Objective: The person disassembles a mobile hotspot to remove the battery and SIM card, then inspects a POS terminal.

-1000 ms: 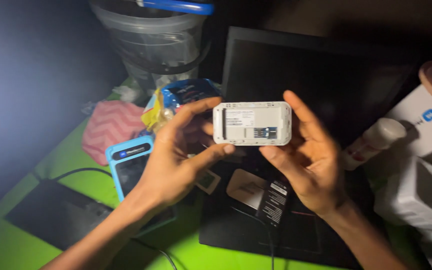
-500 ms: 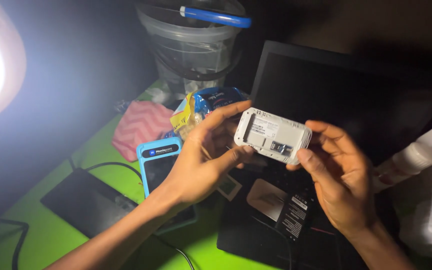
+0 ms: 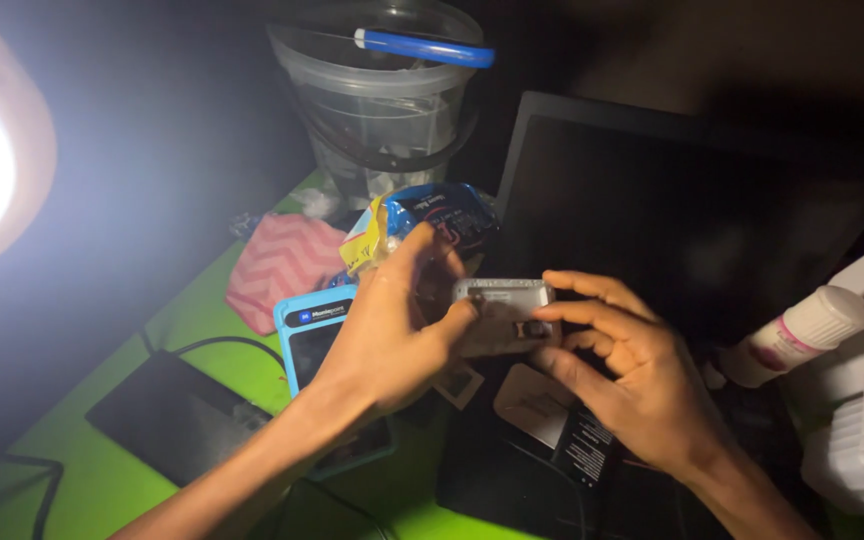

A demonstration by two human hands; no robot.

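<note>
Two hands held one small white box w/ a grey edge (image 3: 504,312), up in the air over the desk (image 3: 92,470). Left hand (image 3: 392,335) had its grip closed on the left end, thumb pressed on the front & fingers behind. Right hand (image 3: 617,375) had its grip closed on the right end, fingertips on the front face near a little dark slot. Box was tipped so its thin top edge faced the camera.

How far along: box looked whole & in one piece, no lid seen off, fingers were only feeling at it. So I think opening or checking it was just at the start, most was left to do.

Under the hands lay a black flat case (image 3: 512,470) w/ a white card (image 3: 532,400) on it. Just beside the left wrist sat a blue-edged phone thing (image 3: 307,335) & a black pad (image 3: 177,420) w/ a cord. Behind were a pink zigzag cloth (image 3: 277,265), a blue & yellow snack bag (image 3: 422,220), a clear bucket (image 3: 382,100) w/ a blue pen (image 3: 422,47) on top & a dark screen (image 3: 692,210). Far right stood a white bottle (image 3: 802,335).

Vs half a sec. ago: box had sat w/ its label side up, tilted; now it was turned edge-on & held lower, closer to the black case. Both hands came nearer together.
</note>
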